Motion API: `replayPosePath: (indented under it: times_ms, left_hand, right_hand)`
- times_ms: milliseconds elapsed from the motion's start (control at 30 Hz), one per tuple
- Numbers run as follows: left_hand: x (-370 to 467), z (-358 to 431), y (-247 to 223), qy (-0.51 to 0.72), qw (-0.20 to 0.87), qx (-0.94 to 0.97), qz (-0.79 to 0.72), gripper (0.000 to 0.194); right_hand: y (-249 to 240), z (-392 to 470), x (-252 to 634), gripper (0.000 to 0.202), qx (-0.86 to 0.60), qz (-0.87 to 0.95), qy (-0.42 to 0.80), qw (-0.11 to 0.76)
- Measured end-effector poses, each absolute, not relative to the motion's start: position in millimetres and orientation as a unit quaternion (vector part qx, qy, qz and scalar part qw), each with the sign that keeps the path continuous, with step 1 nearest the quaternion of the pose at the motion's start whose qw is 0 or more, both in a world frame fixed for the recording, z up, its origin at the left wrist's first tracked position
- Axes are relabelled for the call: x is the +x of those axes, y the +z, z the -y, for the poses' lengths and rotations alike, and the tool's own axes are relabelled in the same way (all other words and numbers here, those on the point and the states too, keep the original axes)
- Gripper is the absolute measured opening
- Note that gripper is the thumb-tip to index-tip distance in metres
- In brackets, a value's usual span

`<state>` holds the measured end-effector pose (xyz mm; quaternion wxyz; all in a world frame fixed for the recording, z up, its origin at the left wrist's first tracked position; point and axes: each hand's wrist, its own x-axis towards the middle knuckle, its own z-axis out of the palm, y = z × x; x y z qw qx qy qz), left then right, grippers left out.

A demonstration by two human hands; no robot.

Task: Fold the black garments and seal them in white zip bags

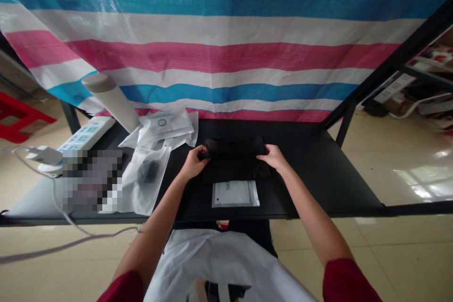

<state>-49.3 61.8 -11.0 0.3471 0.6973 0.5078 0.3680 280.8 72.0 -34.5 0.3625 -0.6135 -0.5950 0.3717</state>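
Observation:
A black folded cloth item [235,155] lies on the black table in front of me; its exact kind is hard to make out against the dark top. My left hand [194,163] grips its left end, thumb and fingers closed on the fabric. At the opposite end, my right hand [273,157] pinches the cloth the same way. Just below the fabric, a small clear-and-white plastic pouch [235,194] with dark lettering rests flat, its upper edge partly under the cloth.
Left on the table [318,165] are several white plastic bags [166,125], a translucent bag [145,179] with something dark inside, a white bottle [115,104], a power strip [83,139] with a plugged-in charger [46,155], and a pixelated object [95,179]. A striped tarp [226,56] hangs behind.

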Motion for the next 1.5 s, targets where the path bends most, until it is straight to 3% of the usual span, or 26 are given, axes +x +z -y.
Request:
replayPosePath:
  times_ms: [100,333,500,633,733,900,1100,1200,1300,1500]
  left_hand:
    - [-49,-58,-13,0.417,0.368,0.696,-0.454,0.010]
    - [-53,-41,9,0.352,0.319,0.749,-0.463,0.013]
    - [-51,-5,33,0.241,0.203,0.841,-0.440,0.044]
    - [-50,14,18,0.193,0.124,0.884,-0.408,0.026]
    - [-50,19,2,0.194,0.095,0.893,-0.394,0.033]
    - [-43,22,-2,0.209,0.074,0.874,-0.432,0.032]
    - [-14,30,0,0.202,0.037,0.849,-0.487,0.028]
    - [2,35,5,0.193,0.061,0.854,-0.479,0.020]
    - [7,34,16,0.186,0.103,0.877,-0.430,0.023]
    - [-13,23,27,0.150,0.202,0.899,-0.359,0.064]
  right_hand:
    - [-39,-66,283,0.006,-0.570,0.606,0.355,0.426]
    - [-26,-38,297,0.020,-0.494,0.689,0.338,0.408]
    - [-19,-26,300,0.028,-0.513,0.712,0.277,0.391]
    - [-24,-29,300,0.031,-0.521,0.727,0.216,0.392]
    - [-28,-38,300,0.033,-0.527,0.741,0.170,0.380]
    - [-11,-56,296,0.034,-0.536,0.792,0.068,0.284]
    - [31,-56,250,0.033,-0.507,0.805,0.015,0.307]
    - [30,-52,221,0.039,-0.422,0.862,0.065,0.272]
    - [12,-57,210,0.032,-0.404,0.878,0.100,0.237]
    - [-16,-78,219,0.025,-0.424,0.860,0.164,0.231]
